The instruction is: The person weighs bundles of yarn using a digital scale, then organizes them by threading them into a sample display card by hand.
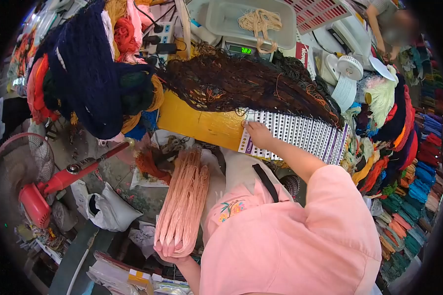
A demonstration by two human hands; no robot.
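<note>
Two-handed, seemingly mid-handling, grasping peach yarn skeins in left hand, touching hole-punched cards beneath right hand, unable to tell if pinched, probably needing steady support.

The long pale-pink yarn skein partly hides the left hand. Dark brown tangled yarn covers the far edge of the white cards with dark dots, their print too small to read. At far right, another person is partly blurred and cut off by the top edge.
</note>
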